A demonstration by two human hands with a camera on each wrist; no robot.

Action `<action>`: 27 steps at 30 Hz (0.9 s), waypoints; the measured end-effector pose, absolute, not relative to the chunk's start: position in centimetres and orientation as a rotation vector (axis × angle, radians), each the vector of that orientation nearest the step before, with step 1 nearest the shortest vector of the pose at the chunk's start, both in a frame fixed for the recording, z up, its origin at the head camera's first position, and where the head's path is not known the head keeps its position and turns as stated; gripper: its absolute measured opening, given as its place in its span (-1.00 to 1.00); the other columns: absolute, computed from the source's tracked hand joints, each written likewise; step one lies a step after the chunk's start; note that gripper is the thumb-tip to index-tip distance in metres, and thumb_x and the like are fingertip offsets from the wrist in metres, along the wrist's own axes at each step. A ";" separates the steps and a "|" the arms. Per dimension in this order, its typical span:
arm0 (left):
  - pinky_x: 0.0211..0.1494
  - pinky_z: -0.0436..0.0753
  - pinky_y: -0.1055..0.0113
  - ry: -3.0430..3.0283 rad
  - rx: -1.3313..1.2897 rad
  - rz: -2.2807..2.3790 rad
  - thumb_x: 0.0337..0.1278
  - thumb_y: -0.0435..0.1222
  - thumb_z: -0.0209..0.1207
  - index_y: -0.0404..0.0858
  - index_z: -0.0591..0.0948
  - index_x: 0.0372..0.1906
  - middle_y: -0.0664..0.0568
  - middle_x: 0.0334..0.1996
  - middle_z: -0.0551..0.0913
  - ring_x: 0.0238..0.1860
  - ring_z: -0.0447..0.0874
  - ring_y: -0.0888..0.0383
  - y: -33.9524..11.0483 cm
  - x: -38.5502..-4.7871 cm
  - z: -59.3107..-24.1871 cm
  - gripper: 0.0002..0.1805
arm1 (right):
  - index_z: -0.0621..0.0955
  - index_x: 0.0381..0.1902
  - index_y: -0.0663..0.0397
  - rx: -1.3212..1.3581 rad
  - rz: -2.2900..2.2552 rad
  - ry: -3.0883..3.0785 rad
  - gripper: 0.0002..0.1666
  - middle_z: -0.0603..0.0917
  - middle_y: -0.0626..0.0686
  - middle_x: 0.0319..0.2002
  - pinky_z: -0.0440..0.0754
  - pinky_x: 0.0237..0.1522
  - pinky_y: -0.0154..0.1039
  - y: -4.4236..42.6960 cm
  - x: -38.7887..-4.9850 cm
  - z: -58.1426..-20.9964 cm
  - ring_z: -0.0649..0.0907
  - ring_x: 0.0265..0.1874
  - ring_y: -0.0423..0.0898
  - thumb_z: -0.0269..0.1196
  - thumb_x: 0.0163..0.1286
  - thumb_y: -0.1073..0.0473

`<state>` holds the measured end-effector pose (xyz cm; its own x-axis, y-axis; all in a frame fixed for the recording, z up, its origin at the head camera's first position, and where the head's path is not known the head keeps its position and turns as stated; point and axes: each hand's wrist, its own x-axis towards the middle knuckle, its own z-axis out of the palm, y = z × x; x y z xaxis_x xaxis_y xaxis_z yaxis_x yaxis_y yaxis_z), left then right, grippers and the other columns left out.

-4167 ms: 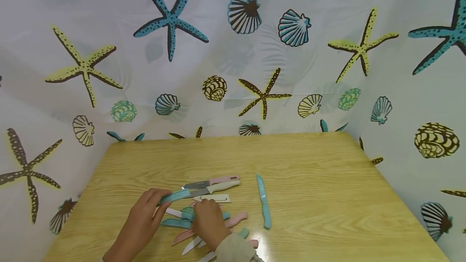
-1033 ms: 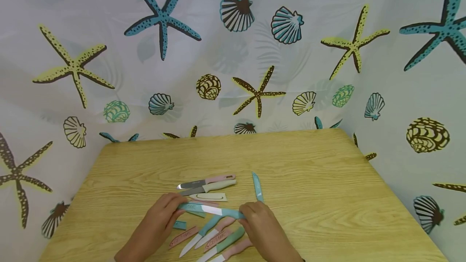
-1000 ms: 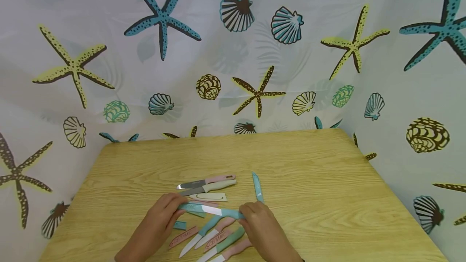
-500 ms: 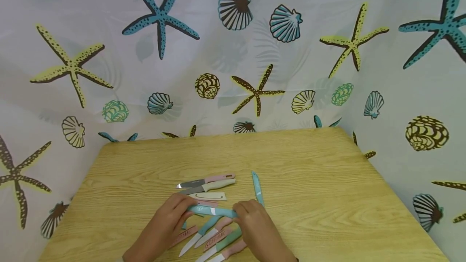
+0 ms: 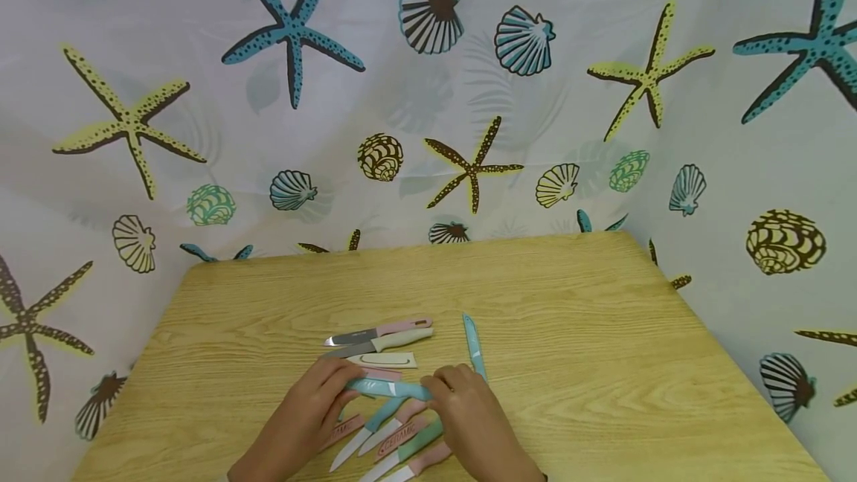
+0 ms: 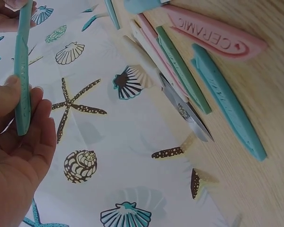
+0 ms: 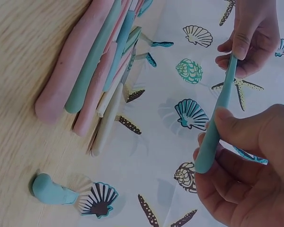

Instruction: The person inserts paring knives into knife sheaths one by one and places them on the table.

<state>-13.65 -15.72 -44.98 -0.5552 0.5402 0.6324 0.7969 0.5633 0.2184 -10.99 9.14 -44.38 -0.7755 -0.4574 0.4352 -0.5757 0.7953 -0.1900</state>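
In the head view, the left grip [image 5: 311, 404] pinches the blue sheath [image 5: 371, 387], the right grip [image 5: 471, 415] the blue knife [image 5: 415, 391], above the tabletop [image 5: 569, 318] near six o'clock. Left wrist view: sheath at ten o'clock. Right wrist view: knife toward four.

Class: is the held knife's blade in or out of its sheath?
Mostly in: the blue sheath covers all but a white patch of blade near the handle.
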 end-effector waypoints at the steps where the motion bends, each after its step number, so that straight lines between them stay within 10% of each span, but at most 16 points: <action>1: -0.13 0.41 0.60 -2.299 -1.068 -0.672 0.39 -0.22 0.04 -0.25 0.59 -0.02 0.09 -0.08 0.54 -0.18 0.45 0.28 -15.7 -13.6 -45.0 -0.75 | 0.69 -0.18 0.14 0.790 0.427 -2.614 -0.63 0.67 0.01 -0.23 0.60 -0.19 -0.36 9.1 -11.0 -44.4 0.60 -0.26 -0.13 0.49 -0.01 0.26; 10: -0.08 0.57 0.46 -2.360 -1.036 -0.611 0.36 -0.15 0.09 -0.21 0.58 0.07 0.11 -0.04 0.56 -0.08 0.54 0.24 -16.3 -13.4 -45.2 -0.69 | 0.69 -0.19 0.14 0.771 0.484 -2.661 -0.69 0.65 0.00 -0.24 0.59 -0.23 -0.45 9.5 -11.3 -45.0 0.56 -0.29 -0.16 0.46 0.05 0.29; 17: -0.16 0.66 0.31 -2.464 -0.843 -0.547 -0.14 -0.51 0.40 -0.16 0.52 0.23 0.03 -0.01 0.59 -0.06 0.58 0.14 -17.9 -13.6 -45.3 -0.31 | 0.69 -0.21 0.20 0.602 0.479 -2.726 -0.70 0.65 0.03 -0.30 0.65 -0.26 -0.34 12.1 -12.3 -45.4 0.59 -0.35 -0.12 0.46 0.03 0.33; 27: -0.03 0.63 0.12 -2.857 -0.630 -0.483 -0.18 -0.49 0.44 -0.25 0.60 0.09 0.00 -0.06 0.64 -0.01 0.59 0.00 -19.6 -13.7 -46.4 -0.43 | 0.68 -0.30 0.39 0.247 0.571 -2.762 -0.77 0.64 0.14 -0.44 0.65 -0.44 -0.28 16.3 -13.6 -46.2 0.61 -0.48 -0.07 0.44 0.07 0.37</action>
<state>-13.71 -19.61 -46.40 -0.8950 0.3777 0.2373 0.4347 0.8577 0.2744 -13.57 16.28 -46.19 -0.9373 -0.1043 0.3324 -0.2275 0.9058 -0.3574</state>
